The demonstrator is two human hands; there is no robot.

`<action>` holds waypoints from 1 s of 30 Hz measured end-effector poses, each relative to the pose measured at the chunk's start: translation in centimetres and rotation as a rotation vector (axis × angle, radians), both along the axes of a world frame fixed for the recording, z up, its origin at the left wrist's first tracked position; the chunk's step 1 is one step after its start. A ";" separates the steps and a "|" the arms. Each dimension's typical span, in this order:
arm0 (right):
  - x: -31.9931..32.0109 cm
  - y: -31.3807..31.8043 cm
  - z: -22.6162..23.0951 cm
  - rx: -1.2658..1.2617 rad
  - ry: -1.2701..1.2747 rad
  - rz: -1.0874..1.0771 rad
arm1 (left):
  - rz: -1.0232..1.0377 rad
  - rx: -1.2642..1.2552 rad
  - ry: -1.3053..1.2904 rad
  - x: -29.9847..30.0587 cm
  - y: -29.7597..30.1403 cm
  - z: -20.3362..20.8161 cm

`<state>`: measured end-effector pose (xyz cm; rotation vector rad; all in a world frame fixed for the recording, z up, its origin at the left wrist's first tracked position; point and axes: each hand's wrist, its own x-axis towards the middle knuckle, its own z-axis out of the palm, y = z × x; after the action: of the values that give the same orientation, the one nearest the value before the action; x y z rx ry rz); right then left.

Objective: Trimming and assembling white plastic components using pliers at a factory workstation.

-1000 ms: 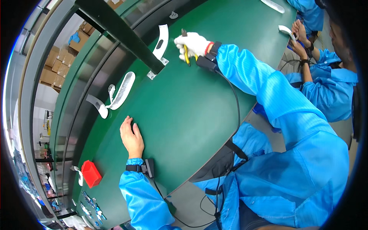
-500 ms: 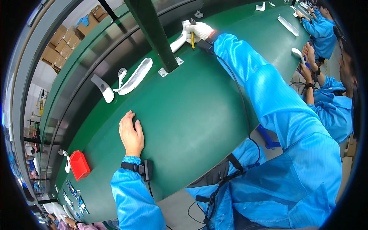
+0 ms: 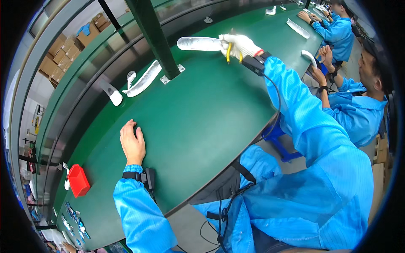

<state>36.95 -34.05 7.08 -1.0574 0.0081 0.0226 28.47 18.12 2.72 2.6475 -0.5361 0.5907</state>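
The right hand point(image 3: 241, 45), in a white glove, had its fingers closed on the right end of a long, pale white part point(image 3: 199, 44), and yellow-handled pliers point(image 3: 229, 52) were held in the same hand, handles toward the near side. The part pointed left above the far side of the green surface point(image 3: 198, 118), its free end just beside a dark post point(image 3: 152, 38). Handling it well seemed to call for a firm but light pinch, with the pliers' metal turned off the part so that it would not scratch, and for room between the free end and the post. The black cable point(image 3: 279, 95) at the right wrist needed slack too. The left hand point(image 3: 133, 143), bare, lay at the left with its fingers open, holding nothing, and looked free to support the other end. Past it on the far left were a curved white part point(image 3: 143, 81) and a flat white piece point(image 3: 111, 92); nearer stood a red bin point(image 3: 78, 181), with small blue pieces point(image 3: 76, 221) below. Beyond the surface, cardboard boxes point(image 3: 63, 50) were stacked at the far left. On the right, a co-worker point(image 3: 354, 105) in blue held another white part point(image 3: 309, 55), and a blue stool point(image 3: 280, 143) stood under the near edge.
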 end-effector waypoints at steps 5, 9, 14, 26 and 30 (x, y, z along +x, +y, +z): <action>-9.5 3.6 1.1 0.266 0.143 0.069 | -0.004 -0.118 -0.013 -0.4 -0.7 -1.0; -14.3 9.5 1.9 0.522 0.273 0.054 | -0.210 -0.702 0.468 -5.6 -7.5 1.8; -19.2 17.6 1.7 0.593 0.410 0.413 | -0.420 -1.365 0.722 -9.9 -15.3 3.3; -24.0 21.2 3.4 0.131 0.431 0.543 | -0.300 -1.768 0.999 -14.3 -9.5 2.8; -22.9 19.8 4.4 0.015 0.251 0.323 | -0.333 -1.903 1.066 -18.2 -9.1 2.8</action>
<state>14.05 -14.26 11.47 -1.0267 0.0639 0.4472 10.29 9.05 5.50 0.7083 0.0613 -0.3902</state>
